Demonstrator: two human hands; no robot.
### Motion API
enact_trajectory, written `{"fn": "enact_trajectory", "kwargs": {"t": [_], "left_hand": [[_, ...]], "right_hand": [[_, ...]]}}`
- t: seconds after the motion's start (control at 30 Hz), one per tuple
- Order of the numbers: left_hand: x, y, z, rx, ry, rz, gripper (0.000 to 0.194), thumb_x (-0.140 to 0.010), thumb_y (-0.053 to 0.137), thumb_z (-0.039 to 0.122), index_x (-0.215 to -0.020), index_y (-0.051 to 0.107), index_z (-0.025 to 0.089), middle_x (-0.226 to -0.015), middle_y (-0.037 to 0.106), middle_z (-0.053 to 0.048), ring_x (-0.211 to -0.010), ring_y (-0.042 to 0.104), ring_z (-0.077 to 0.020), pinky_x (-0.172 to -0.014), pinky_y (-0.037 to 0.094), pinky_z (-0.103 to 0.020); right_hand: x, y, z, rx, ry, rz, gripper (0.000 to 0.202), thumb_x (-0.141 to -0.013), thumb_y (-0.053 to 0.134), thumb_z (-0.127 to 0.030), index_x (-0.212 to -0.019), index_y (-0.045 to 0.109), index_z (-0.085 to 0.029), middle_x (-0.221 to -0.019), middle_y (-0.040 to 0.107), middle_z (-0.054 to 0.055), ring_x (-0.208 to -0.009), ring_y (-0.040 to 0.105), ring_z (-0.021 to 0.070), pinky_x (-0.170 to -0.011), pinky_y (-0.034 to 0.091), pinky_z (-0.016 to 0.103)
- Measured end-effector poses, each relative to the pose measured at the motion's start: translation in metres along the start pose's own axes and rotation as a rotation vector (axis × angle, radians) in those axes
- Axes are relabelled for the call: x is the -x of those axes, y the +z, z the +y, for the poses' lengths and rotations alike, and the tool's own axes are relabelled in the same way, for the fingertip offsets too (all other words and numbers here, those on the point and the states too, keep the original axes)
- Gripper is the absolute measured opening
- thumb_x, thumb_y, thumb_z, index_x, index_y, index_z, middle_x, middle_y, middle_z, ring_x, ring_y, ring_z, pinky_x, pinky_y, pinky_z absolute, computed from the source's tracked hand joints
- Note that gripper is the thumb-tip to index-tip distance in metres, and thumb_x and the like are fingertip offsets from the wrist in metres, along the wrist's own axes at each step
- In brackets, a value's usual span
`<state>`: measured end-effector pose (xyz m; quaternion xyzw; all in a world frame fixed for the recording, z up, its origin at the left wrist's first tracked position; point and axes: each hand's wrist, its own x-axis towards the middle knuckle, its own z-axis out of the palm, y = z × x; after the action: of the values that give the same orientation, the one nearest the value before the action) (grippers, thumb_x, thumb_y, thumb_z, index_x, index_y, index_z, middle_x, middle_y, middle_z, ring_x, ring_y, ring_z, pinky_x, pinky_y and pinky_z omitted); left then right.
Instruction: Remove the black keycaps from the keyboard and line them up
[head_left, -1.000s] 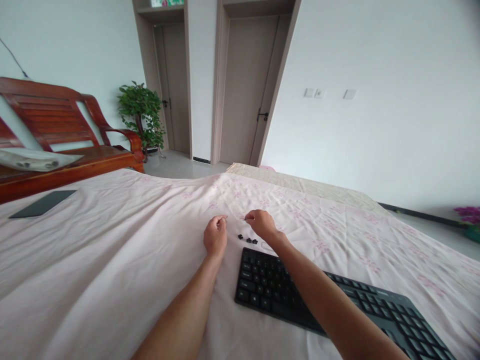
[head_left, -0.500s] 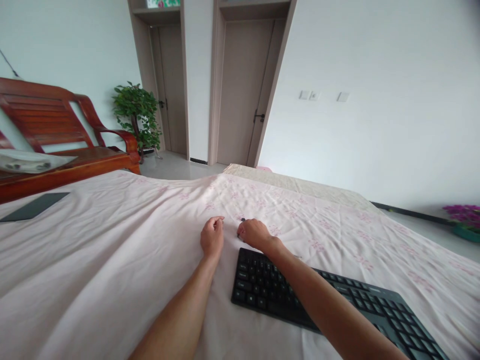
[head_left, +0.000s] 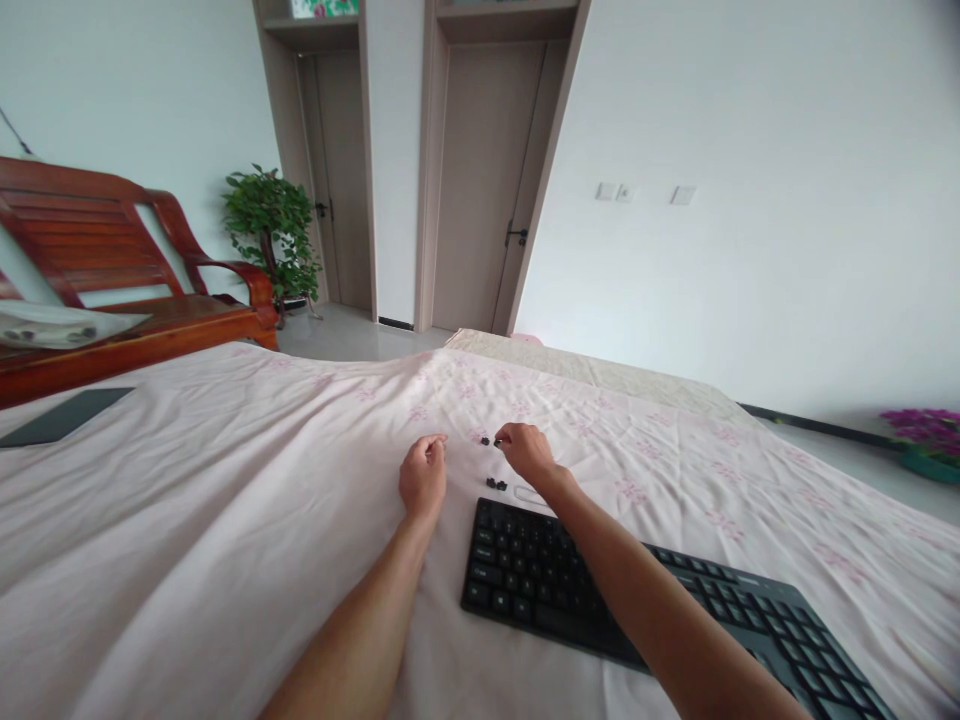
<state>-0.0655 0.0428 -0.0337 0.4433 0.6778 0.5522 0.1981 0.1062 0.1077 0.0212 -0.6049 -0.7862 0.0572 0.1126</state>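
Observation:
A black keyboard [head_left: 525,570] lies on the pale pink flowered cloth [head_left: 300,520], partly under my right forearm. Just beyond its upper left corner are small black pieces [head_left: 496,484] and a thin pale rectangular outline [head_left: 529,494]. Another small black piece [head_left: 485,441] rests farther back. My right hand [head_left: 525,450] is closed, its fingertips pinched at a small black piece [head_left: 498,443] beside that one. To the left, my left hand [head_left: 424,475] is closed near the cloth, thumb and fingers together; whatever is between them is too small to make out.
A dark flat panel [head_left: 64,417] lies at the left of the cloth. Beyond stand a red wooden bench [head_left: 112,250], a green potted plant [head_left: 270,225] and two doors. Purple flowers [head_left: 926,430] are at the far right.
My right hand has moved away from me and slightly right, uncovering the small black pieces and the pale outline near the keyboard. My left hand has stayed nearly in place.

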Motion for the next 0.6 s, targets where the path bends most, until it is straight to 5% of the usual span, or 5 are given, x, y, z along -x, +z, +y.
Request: {"fn": "enact_trajectory", "kwargs": {"t": [0.6], "left_hand": [[-0.001, 0.0, 0.0, 0.021, -0.001, -0.002, 0.031, -0.085, 0.042, 0.035, -0.099, 0.067, 0.023, -0.103, 0.071, -0.004, -0.085, 0.066, -0.0186, -0.073, 0.049, -0.027]], "right_hand": [[-0.02, 0.022, 0.016, -0.111, -0.028, -0.016, 0.032, -0.078, 0.053, -0.016, -0.102, 0.073, -0.023, -0.101, 0.072, 0.004, -0.097, 0.063, 0.0198, -0.079, 0.043, 0.024]]}}
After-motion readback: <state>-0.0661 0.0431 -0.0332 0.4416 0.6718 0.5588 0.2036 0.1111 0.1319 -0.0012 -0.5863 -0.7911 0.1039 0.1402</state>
